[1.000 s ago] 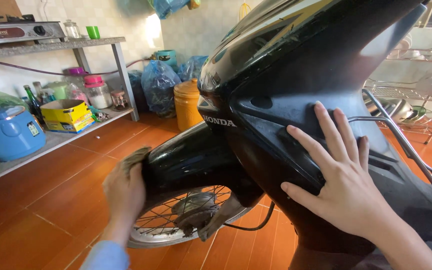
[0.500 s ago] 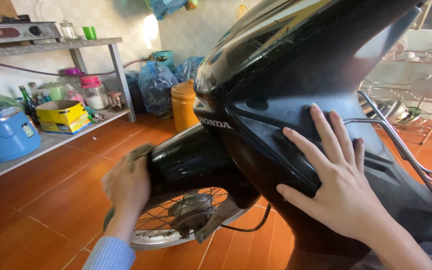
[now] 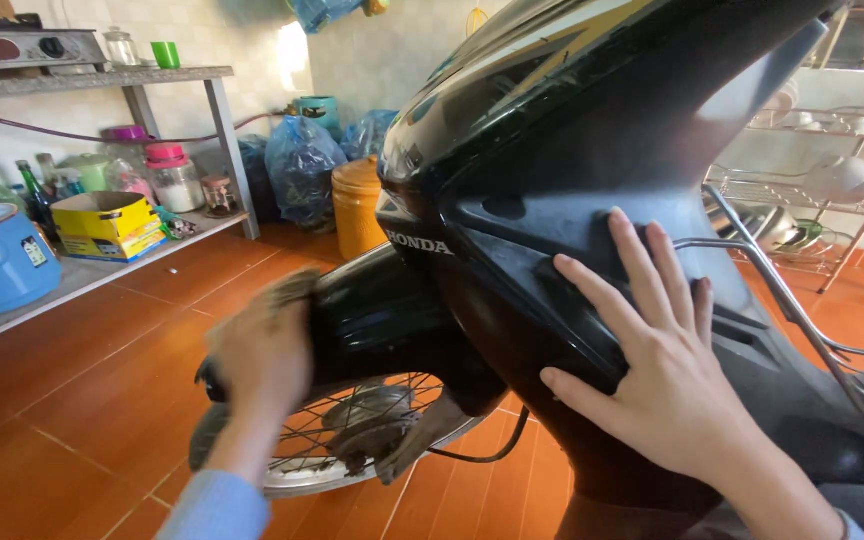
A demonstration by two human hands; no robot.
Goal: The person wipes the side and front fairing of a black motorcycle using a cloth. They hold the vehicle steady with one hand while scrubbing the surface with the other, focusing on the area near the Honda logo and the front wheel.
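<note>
Left hand (image 3: 264, 352) (blurred) is pressed with a cloth (image 3: 290, 290) on the fender (image 3: 372, 315); right hand (image 3: 664, 385) is spread flat on the fairing (image 3: 552, 200).

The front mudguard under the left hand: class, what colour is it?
Glossy black; the front mudguard shows best in the head view, beside the blurred left hand.
</note>
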